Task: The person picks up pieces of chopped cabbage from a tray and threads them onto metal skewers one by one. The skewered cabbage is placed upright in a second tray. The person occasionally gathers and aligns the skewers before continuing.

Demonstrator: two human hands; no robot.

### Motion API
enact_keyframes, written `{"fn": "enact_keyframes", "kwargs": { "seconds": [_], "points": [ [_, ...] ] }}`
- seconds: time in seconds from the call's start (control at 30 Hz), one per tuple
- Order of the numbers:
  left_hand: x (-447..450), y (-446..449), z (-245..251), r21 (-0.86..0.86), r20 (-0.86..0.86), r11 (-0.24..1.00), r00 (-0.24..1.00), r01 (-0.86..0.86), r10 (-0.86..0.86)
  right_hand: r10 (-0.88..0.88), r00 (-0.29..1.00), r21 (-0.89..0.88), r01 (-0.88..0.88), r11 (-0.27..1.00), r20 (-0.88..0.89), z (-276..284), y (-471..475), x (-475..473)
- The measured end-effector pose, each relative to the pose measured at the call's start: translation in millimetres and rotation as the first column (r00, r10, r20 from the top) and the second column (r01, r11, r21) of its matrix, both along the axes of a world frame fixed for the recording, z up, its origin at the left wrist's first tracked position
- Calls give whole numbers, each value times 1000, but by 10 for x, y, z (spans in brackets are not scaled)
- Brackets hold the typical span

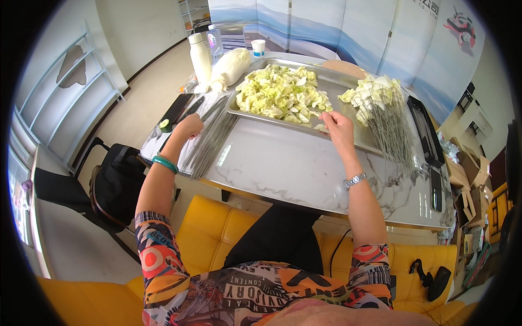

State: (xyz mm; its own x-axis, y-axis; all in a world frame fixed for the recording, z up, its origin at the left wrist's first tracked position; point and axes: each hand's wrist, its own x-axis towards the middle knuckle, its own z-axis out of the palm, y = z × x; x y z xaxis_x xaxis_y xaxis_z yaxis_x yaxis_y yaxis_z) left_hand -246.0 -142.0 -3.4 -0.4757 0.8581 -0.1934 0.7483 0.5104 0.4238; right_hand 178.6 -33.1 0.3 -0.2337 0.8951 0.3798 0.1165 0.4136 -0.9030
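Note:
My right hand (pixel 339 129) is over the near rim of a metal tray (pixel 281 123), thumb and fingertips pinched on a small piece of cabbage leaf (pixel 315 114). Torn napa cabbage leaves (pixel 281 91) are heaped in the tray's left part. At its right end lie skewers threaded with cabbage (pixel 377 93), their bare metal rods (pixel 393 138) reaching over the rim onto the table. My left hand (pixel 190 125) is curled beside a bundle of thin metal skewers (pixel 214 142) left of the tray. Its fingers are turned away, so whether it grips a skewer is hidden.
A whole napa cabbage (pixel 231 67), a white bottle (pixel 200 57), a clear bottle (pixel 215 38) and a paper cup (pixel 258 47) stand beyond the tray. A cut cucumber (pixel 165 125) lies at left. A black box (pixel 425 130) and a phone (pixel 436 190) are at right.

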Motion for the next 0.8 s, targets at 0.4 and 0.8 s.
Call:
{"fn": "enact_keyframes", "kwargs": {
  "seconds": [0.4,0.8],
  "points": [
    [-78,-260,99,328,92,940,993,-98,72,-3,1000,6,3,1000,-9,13,-7,19],
    [1673,-235,839,783,593,617,397,-80,-700,453,871,129,-435,891,-190,739,-474,-447]
  ]
}}
